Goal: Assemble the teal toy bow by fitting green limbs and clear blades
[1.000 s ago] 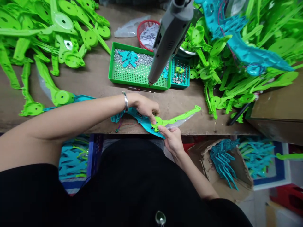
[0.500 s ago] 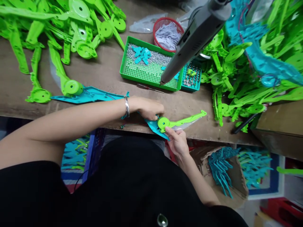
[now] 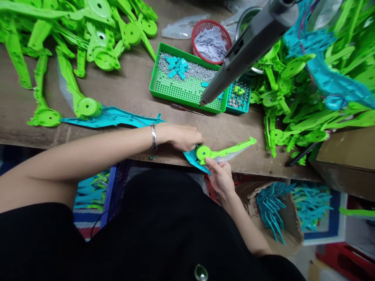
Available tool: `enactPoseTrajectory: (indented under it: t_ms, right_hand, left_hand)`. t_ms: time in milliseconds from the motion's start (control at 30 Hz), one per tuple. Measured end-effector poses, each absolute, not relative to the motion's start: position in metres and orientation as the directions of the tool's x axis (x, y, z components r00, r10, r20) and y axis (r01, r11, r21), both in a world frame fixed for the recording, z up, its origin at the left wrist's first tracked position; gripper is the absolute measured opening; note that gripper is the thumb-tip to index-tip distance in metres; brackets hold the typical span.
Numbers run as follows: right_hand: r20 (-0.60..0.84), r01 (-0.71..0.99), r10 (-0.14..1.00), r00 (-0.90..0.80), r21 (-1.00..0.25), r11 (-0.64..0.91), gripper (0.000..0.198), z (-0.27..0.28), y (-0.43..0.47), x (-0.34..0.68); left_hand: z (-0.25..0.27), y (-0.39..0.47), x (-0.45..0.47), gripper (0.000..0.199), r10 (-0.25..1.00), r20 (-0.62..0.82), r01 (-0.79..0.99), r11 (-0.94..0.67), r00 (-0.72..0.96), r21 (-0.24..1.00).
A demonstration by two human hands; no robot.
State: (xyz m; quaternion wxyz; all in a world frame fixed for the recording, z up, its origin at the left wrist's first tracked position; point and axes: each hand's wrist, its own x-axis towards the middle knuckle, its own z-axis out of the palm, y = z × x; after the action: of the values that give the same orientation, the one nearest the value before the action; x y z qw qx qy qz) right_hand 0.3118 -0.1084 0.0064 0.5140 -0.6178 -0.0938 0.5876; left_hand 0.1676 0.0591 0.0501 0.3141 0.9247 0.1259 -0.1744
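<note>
My right hand [image 3: 222,177] grips a long blue plastic shell [image 3: 193,159] from the near side, thumb pressed at the rim of a lime-green arm piece [image 3: 203,153] with a round disc end. A clear plastic strip [image 3: 227,157] runs along under the green arm. My left hand [image 3: 187,137], a silver bracelet at its wrist, reaches across from the left with fingers curled down at the far end of the shell, beside the disc. Its fingertips and whatever they pinch are hidden. Behind the left forearm lies another blue shell [image 3: 117,117] with a green disc-ended piece [image 3: 88,107] on it.
A green basket [image 3: 187,102] holds screws and small blue pieces, beside a blue tray [image 3: 240,110] of metal parts. A grey electric screwdriver [image 3: 237,50] hangs above. A small screwdriver [image 3: 187,109] lies in front. Green part piles flank both sides; a cardboard box [image 3: 345,156] stands right.
My left hand has shifted slightly and its knuckles have rolled over the shell's end. My right hand keeps its hold. The whole view has moved a little.
</note>
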Motion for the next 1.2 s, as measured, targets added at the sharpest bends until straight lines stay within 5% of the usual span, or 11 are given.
enactPoseTrajectory:
  t_ms: [67, 267, 533, 800, 900, 1000, 1100, 1200]
  right_hand:
    - [-0.634, -0.489, 0.718, 0.288, -0.742, -0.459, 0.034, 0.006, -0.108, 0.312]
    - [-0.644, -0.519, 0.717, 0.268, -0.723, -0.455, 0.031, 0.006, -0.107, 0.313]
    - [-0.653, -0.615, 0.745, 0.139, -0.646, -0.451, 0.034, 0.008, -0.103, 0.317]
    - [-0.622, -0.614, 0.783, 0.02, -0.625, -0.481, 0.033, 0.013, -0.111, 0.333]
    - [-0.553, -0.384, 0.829, 0.083, -0.785, -0.486, 0.04, 0.018, -0.124, 0.347]
    - [-0.074, 0.19, 0.923, 0.378, -0.969, -0.156, 0.022, 0.023, -0.131, 0.363]
    - [0.415, 0.671, 0.874, 0.252, -0.726, 0.151, 0.03, 0.026, -0.123, 0.382]
    - [0.459, 0.779, 0.888, -0.015, -0.551, 0.298, 0.05, 0.025, -0.106, 0.395]
  left_hand:
    - [0.054, 0.051, 0.161, 0.031, 0.205, -0.339, 0.361, -0.785, 0.918, 0.503]
    - [0.041, -0.016, 0.134, 0.045, 0.405, 0.214, 0.292, -0.861, 0.889, 0.416]
    - [-0.027, -0.055, 0.141, 0.042, 0.445, 0.499, 0.39, -0.895, 0.743, 0.217]
    - [-0.021, -0.033, 0.15, 0.035, 0.458, 0.534, 0.307, -0.885, 0.711, 0.35]
    - [-0.005, -0.026, 0.151, 0.035, 0.48, 0.539, 0.334, -0.875, 0.692, 0.351]
    - [0.013, -0.022, 0.153, 0.035, 0.508, 0.516, 0.366, -0.859, 0.69, 0.357]
    - [0.029, -0.02, 0.155, 0.033, 0.53, 0.478, 0.38, -0.844, 0.7, 0.379]
    - [0.04, -0.018, 0.154, 0.033, 0.562, 0.432, 0.404, -0.82, 0.706, 0.406]
